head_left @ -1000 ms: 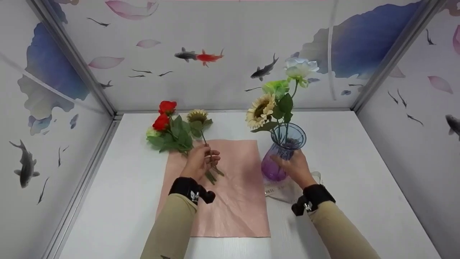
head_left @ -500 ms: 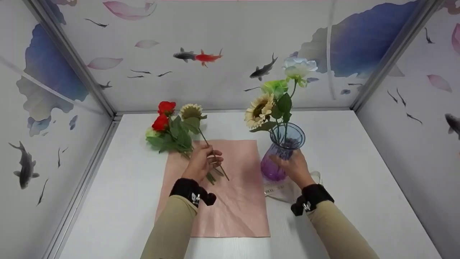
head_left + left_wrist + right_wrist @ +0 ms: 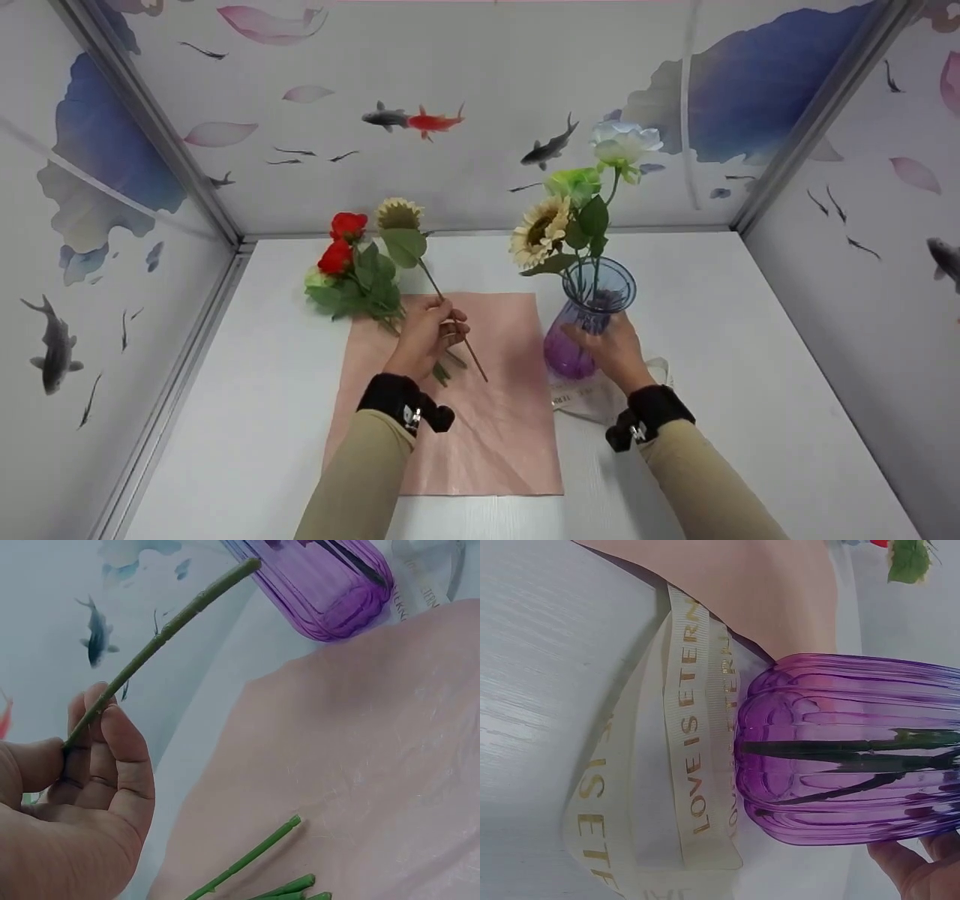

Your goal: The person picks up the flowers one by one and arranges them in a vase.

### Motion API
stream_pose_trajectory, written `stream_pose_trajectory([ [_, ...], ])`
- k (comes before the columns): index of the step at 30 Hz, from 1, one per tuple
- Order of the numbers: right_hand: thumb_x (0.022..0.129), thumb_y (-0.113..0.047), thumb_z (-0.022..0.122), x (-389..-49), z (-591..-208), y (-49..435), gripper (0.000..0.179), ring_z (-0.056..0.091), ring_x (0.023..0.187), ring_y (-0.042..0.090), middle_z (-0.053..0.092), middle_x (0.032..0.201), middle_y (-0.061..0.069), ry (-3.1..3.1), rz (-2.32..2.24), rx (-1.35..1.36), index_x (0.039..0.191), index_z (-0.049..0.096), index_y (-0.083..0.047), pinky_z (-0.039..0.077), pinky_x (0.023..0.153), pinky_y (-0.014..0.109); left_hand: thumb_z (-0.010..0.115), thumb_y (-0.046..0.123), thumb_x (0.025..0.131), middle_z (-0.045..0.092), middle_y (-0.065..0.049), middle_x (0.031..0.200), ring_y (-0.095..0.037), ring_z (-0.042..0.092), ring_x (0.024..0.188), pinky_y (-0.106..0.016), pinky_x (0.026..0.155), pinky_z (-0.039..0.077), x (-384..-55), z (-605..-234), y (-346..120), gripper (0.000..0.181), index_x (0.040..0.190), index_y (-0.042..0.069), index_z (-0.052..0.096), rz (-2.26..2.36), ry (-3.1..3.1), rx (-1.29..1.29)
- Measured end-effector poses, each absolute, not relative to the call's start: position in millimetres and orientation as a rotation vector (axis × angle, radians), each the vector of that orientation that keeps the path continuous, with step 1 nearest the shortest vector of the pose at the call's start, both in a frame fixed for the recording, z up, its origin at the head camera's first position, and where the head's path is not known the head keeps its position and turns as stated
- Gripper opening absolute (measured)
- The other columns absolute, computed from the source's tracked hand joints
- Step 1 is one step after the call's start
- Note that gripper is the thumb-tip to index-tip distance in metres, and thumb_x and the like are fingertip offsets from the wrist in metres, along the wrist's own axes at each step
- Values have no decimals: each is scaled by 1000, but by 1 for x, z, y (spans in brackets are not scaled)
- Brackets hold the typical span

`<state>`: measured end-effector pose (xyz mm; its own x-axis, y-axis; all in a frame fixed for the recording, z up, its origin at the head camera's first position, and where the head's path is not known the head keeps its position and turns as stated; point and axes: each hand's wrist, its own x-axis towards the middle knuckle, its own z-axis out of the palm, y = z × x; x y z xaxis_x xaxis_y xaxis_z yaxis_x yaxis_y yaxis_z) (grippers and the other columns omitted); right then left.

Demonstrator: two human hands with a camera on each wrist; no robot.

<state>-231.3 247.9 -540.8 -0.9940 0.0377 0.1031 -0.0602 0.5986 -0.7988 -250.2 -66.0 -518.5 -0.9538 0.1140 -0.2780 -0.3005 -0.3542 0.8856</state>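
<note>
In the head view, the left hand (image 3: 429, 336) pinches a cream-petalled sunflower (image 3: 405, 246) above a pink paper sheet (image 3: 495, 427); the right hand (image 3: 618, 349) grips a flared blue-to-purple glass vase (image 3: 571, 349). The left wrist view shows a knobbly green stem (image 3: 161, 637); the right wrist view, gold-lettered cream ribbon (image 3: 690, 720) beside the fluted base (image 3: 769, 720).

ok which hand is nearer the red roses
Left. The left hand is below and right of the red roses in the head view; the right hand is farther right, gripping the vase.
</note>
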Motion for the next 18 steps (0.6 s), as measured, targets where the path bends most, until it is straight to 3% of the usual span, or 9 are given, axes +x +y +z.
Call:
stream_pose_trajectory([
  [7, 87, -47, 80, -231, -540, 247, 89, 48, 136, 46, 52, 146, 28, -2730, 1337, 4, 151, 37, -3, 38, 113, 60, 51, 16, 109, 70, -13, 101, -23, 71, 84, -36, 81, 57, -250, -515, -63, 31, 137, 5, 42, 2405, 1680, -207],
  [18, 88, -43, 79, -230, -541, 247, 88, 47, 136, 48, 50, 146, 30, -2758, 1276, -5, 152, 37, 2, 38, 113, 60, 55, 14, 107, 69, -24, 114, -27, 74, 86, -39, 82, 59, -250, -505, -58, 33, 137, 13, 42, 2456, 1807, -73],
])
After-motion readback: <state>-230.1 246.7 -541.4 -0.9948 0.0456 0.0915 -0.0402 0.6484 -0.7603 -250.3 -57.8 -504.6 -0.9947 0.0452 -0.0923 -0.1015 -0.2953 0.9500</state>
